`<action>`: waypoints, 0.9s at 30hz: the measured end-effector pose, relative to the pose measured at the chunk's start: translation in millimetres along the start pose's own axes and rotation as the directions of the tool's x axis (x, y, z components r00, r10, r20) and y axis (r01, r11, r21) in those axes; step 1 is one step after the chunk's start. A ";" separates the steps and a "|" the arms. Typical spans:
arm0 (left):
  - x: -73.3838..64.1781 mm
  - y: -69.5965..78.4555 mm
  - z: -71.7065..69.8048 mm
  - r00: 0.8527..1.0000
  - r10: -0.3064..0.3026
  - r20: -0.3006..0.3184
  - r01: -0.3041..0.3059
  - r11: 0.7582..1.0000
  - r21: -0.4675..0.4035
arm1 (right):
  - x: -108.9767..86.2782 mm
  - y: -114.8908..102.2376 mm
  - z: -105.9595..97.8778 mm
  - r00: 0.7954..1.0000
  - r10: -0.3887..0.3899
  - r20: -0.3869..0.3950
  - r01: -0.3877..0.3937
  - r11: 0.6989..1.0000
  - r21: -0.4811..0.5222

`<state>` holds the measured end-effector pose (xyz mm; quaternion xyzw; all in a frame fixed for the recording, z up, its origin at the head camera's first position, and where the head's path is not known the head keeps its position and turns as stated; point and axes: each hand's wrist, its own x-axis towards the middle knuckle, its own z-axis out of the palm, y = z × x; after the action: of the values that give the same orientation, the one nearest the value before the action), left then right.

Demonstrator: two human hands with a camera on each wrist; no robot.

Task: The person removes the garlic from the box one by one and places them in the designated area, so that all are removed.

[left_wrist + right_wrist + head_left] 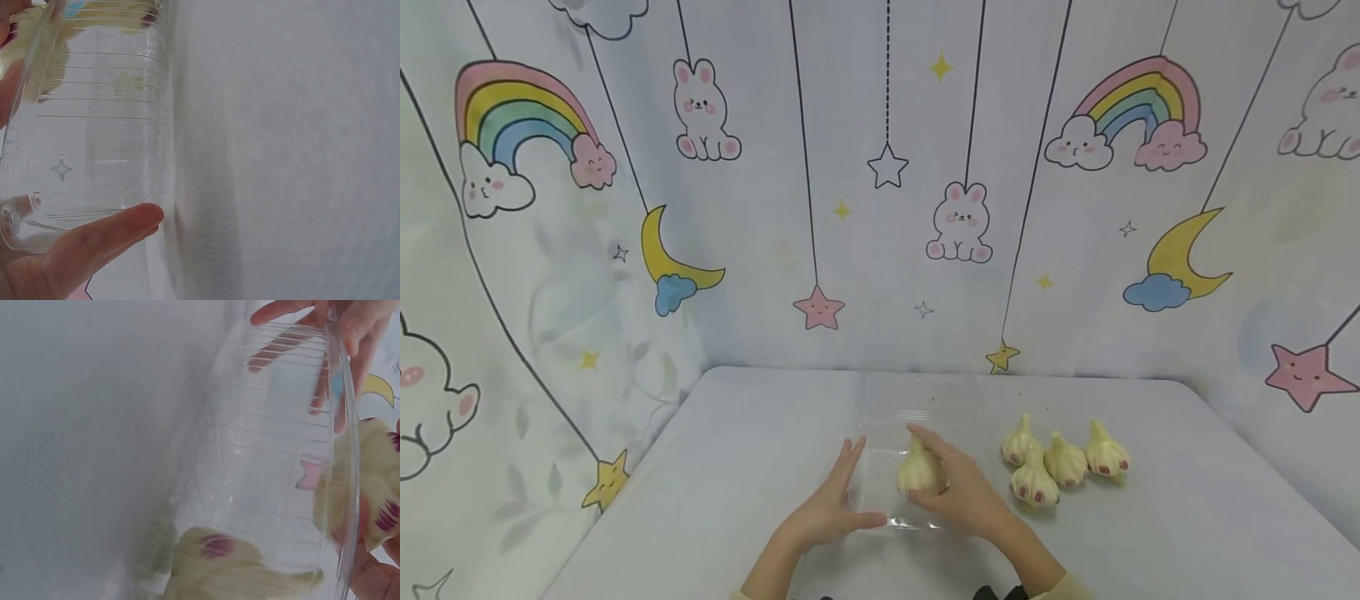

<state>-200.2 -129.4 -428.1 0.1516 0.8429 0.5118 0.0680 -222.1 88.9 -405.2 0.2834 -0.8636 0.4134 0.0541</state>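
Observation:
A garlic bulb [917, 473] with a purple-marked base is gripped between the thumb and fingers of my right hand [966, 492]. The bulb is at the open top of a clear plastic container [880, 500]; its exact height over the bottom is hard to tell. My left hand [831, 500] lies along the container's left side, fingers straight and spread, thumb at the front rim. In the right wrist view, the left fingers [281, 353] show through the clear wall, and the held garlic bulb [375, 487] sits beyond the near rim.
Several more garlic bulbs [1066, 460] form a cluster on the white table [1195, 500], just right of the container. The container's clear lid [917, 396] appears folded back behind it. A patterned curtain [880, 250] hangs behind the table.

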 end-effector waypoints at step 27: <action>1.4 -0.7 1.0 0.999 -0.027 -0.017 0.028 0.999 0.026 | -25.0 5.3 -43.3 0.985 0.089 -0.148 -0.069 0.988 0.136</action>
<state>-201.3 -128.4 -429.1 0.1365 0.8522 0.5008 0.0658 -210.2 134.9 -388.7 0.2189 -0.8386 0.4914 0.0855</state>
